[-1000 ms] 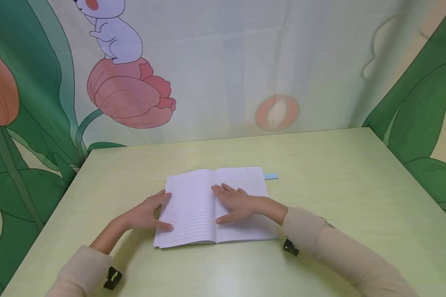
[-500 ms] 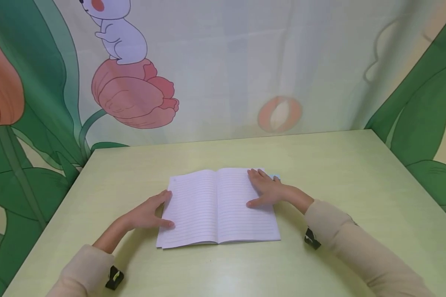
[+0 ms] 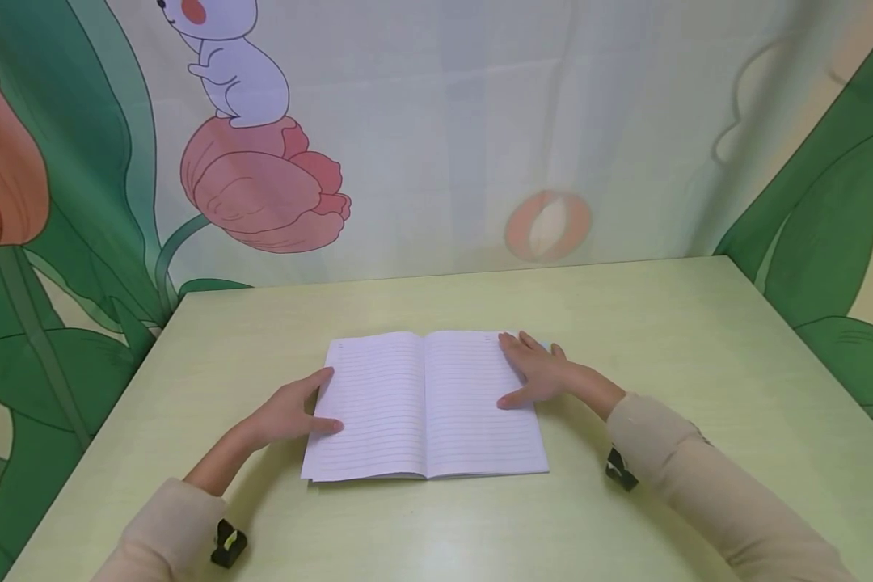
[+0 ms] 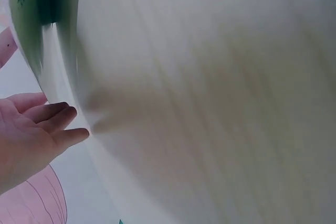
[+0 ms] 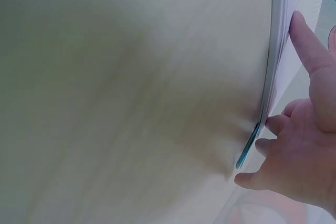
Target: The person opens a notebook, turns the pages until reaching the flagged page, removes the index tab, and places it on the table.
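Observation:
An open notebook (image 3: 378, 412) with ruled white pages lies flat on the table in the head view. At its left edge is my left hand (image 3: 287, 414), fingers extended, thumb over the left page. In the left wrist view, the left fingertips (image 4: 81, 132) come right at the notebook's edge, where a green underside (image 4: 31, 19) shows. My right hand (image 3: 541, 373) rests spread at the upper right corner, its thumb on the right page. Its fingers mostly cover a light blue strip that sticks out beside the notebook; the right wrist view shows this strip (image 5: 248, 148) in teal.
The pale wood-look table (image 3: 436, 533) extends around the notebook on all sides. Behind it hangs a white curtain (image 3: 436, 162) printed with a rabbit, flowers and leaves. Small black clips (image 3: 229, 543) hang by both beige sleeves (image 3: 662, 440).
My right hand has slid from the centre fold across the right page to its upper right corner, covering most of the blue strip. My left hand has shifted only slightly, its thumb a little higher.

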`<state>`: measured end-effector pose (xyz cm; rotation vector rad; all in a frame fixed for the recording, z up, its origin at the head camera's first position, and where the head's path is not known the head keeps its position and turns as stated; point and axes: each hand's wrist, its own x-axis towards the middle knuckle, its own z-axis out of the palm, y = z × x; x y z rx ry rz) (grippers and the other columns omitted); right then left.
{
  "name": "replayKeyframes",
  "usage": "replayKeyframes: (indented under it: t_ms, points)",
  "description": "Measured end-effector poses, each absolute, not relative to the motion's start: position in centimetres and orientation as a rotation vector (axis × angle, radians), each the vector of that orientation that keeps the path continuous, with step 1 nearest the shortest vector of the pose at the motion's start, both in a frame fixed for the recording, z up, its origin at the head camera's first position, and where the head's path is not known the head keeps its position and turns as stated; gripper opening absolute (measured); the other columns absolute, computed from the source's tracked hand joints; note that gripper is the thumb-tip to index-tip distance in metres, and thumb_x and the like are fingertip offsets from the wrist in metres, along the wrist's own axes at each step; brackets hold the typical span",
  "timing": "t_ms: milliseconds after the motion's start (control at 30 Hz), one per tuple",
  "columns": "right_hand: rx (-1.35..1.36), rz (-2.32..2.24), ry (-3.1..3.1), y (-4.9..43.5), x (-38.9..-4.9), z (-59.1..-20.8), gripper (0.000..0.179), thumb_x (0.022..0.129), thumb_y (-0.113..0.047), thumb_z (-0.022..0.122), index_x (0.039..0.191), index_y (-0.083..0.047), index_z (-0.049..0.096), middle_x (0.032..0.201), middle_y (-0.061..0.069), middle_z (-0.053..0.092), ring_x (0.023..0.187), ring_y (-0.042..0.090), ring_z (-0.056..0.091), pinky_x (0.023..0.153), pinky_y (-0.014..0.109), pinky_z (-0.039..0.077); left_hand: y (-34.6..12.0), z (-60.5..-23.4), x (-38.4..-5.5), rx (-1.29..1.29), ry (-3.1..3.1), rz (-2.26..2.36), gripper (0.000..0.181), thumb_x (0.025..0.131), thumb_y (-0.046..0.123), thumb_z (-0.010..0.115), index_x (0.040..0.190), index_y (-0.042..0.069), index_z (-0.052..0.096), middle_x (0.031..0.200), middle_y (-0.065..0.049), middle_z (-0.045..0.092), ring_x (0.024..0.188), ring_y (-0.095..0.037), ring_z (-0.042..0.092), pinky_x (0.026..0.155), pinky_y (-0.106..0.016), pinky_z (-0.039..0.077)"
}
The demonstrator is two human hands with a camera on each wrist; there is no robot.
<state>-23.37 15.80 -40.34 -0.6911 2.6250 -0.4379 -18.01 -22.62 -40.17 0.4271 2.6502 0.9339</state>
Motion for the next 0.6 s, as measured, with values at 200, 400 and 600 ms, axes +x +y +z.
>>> replayKeyframes:
  t_ms: [200, 400, 600]
  points:
    - [-0.702, -0.457, 2.624, 15.8, -23.28, -40.35, 0.104, 0.078, -0.05, 0.064, 0.144, 0.001, 0.002, 0.15, 0.018, 0.005, 0.136, 0.037, -0.002, 0.096, 0.067, 0.001, -22.64, -40.16, -18.02, 0.42, 2.657, 0.953, 0.091, 0.075, 0.029, 0.074, 0.139, -0.01, 0.021, 0.144, -0.026, 0.023, 0.132, -0.04, 0.019, 0.104, -0.051, 0.02]
    - [-0.719, -0.432, 2.64, 15.54, -23.22, -40.7, 0.104, 0.078, -0.052, 0.062, 0.145, 0.001, 0.002, 0.15, 0.018, 0.005, 0.136, 0.037, -0.002, 0.096, 0.068, 0.002, -22.74, -40.26, -18.01, 0.405, 2.648, 0.969, 0.09, 0.076, 0.03, 0.073, 0.14, -0.009, 0.021, 0.144, -0.025, 0.023, 0.132, -0.04, 0.019, 0.103, -0.051, 0.02]
    - [-0.74, -0.395, 2.661, 15.15, -22.98, -40.96, 0.102, 0.079, -0.056, 0.059, 0.145, 0.001, 0.005, 0.15, 0.019, 0.005, 0.136, 0.037, -0.002, 0.096, 0.068, 0.001, -22.67, -40.18, -17.94, 0.398, 2.639, 0.984, 0.09, 0.077, 0.03, 0.073, 0.139, -0.01, 0.021, 0.143, -0.026, 0.023, 0.131, -0.041, 0.019, 0.103, -0.052, 0.02]
